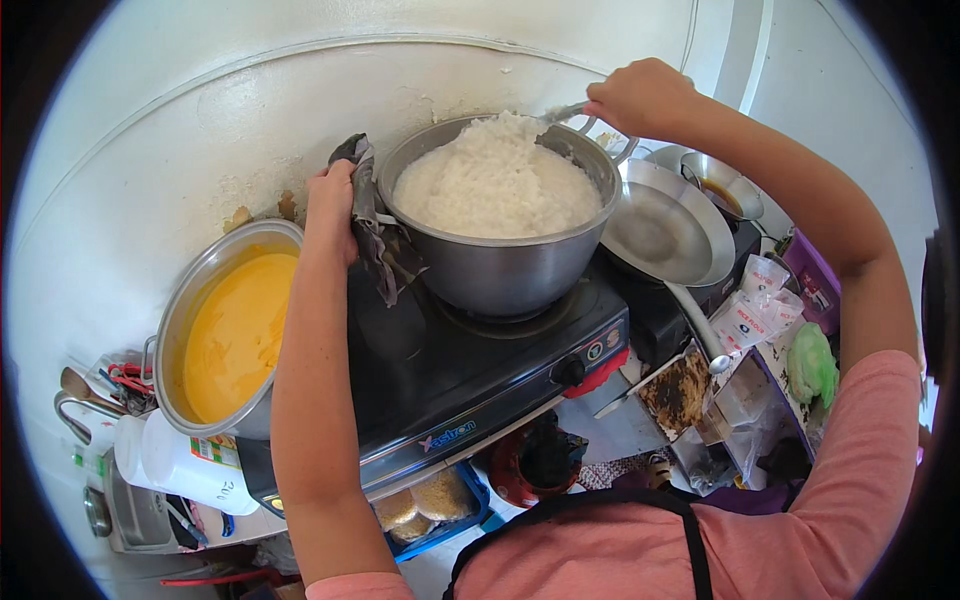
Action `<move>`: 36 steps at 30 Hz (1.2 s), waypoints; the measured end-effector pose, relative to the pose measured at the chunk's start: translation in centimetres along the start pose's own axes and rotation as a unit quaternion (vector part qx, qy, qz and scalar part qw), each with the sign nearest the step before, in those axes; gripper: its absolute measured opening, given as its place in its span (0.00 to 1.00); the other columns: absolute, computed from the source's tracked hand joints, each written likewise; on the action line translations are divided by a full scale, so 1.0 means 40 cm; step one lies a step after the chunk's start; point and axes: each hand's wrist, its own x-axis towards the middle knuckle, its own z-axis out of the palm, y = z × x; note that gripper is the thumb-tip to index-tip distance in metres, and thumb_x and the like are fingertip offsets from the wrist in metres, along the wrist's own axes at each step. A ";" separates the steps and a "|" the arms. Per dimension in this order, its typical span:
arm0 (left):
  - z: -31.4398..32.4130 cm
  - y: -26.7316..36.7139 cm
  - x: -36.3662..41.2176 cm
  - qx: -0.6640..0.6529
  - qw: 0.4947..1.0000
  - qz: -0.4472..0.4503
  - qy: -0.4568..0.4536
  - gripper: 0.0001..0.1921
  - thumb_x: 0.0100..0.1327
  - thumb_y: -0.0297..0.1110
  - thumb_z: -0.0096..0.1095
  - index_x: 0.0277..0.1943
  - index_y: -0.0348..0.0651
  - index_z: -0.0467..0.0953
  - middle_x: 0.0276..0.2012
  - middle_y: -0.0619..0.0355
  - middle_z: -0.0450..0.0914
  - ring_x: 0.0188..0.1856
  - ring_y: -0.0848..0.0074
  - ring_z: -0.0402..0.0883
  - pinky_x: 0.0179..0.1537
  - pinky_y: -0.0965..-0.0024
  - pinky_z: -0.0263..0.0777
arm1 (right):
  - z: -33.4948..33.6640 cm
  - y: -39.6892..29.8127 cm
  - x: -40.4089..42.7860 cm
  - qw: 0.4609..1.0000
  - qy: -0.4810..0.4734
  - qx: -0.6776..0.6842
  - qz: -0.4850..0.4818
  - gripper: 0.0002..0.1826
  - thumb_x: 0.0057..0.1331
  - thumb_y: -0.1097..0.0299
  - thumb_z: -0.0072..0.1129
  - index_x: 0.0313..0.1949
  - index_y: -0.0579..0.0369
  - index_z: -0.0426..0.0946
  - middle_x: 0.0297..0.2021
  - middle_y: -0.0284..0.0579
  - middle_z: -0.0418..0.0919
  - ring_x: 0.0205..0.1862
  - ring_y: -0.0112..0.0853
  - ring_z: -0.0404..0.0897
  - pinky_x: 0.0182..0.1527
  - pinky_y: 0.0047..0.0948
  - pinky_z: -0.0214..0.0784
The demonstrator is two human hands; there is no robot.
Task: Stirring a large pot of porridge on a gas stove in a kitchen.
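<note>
A large grey metal pot stands on the black gas stove, filled with a white, thick, rice-like mass heaped towards the back. My left hand grips a dark cloth against the pot's left side, where the cloth covers the handle area. Above the right rim, my right hand is closed round the handle of a metal utensil, whose far end is hidden in the white mass. The right loop handle of the pot shows just below that hand.
A pot of yellow-orange mixture stands at left, beside white plastic containers. Right of the large pot are a frying pan with liquid and a smaller pan. Plastic packets lie farther right. The wall runs close behind.
</note>
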 end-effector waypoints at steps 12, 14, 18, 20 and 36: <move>0.004 -0.002 0.000 0.003 1.000 -0.009 -0.012 0.16 0.58 0.34 0.53 0.48 0.36 0.70 0.35 0.50 0.77 0.33 0.64 0.79 0.33 0.57 0.75 | 0.080 -0.069 0.091 0.913 -0.146 -0.236 -0.300 0.09 0.57 0.65 0.59 0.25 0.55 0.84 0.25 0.45 0.84 0.32 0.41 0.85 0.32 0.37 0.75; -0.001 -0.008 0.002 -0.002 1.000 0.006 -0.016 0.25 0.58 0.36 0.53 0.58 0.35 0.65 0.44 0.45 0.76 0.41 0.62 0.79 0.40 0.56 0.76 | 0.050 -0.052 0.080 0.920 -0.188 -0.191 -0.285 0.12 0.59 0.62 0.59 0.27 0.56 0.84 0.26 0.48 0.84 0.33 0.44 0.84 0.35 0.40 0.76; -0.004 -0.019 0.020 0.005 1.000 0.001 0.011 0.36 0.58 0.36 0.54 0.68 0.35 0.52 0.53 0.41 0.71 0.50 0.59 0.76 0.49 0.55 0.73 | -0.006 -0.060 0.013 0.951 -0.261 -0.063 -0.151 0.21 0.66 0.53 0.53 0.32 0.58 0.84 0.29 0.52 0.83 0.36 0.50 0.83 0.42 0.46 0.75; 0.000 -0.022 0.025 0.004 1.000 -0.008 -0.029 0.42 0.58 0.37 0.54 0.71 0.36 0.43 0.59 0.39 0.66 0.56 0.58 0.72 0.54 0.54 0.70 | 0.003 -0.051 0.001 0.945 -0.308 -0.006 -0.114 0.23 0.67 0.49 0.52 0.31 0.58 0.84 0.31 0.53 0.83 0.37 0.46 0.83 0.39 0.43 0.74; -0.011 -0.015 0.021 0.037 0.999 -0.001 -0.022 0.38 0.58 0.39 0.54 0.69 0.35 0.50 0.53 0.41 0.70 0.50 0.58 0.76 0.45 0.53 0.76 | 0.039 -0.029 -0.121 0.720 -0.413 0.542 0.134 0.21 0.70 0.53 0.57 0.23 0.51 0.74 0.16 0.26 0.63 0.18 0.16 0.58 0.19 0.21 0.47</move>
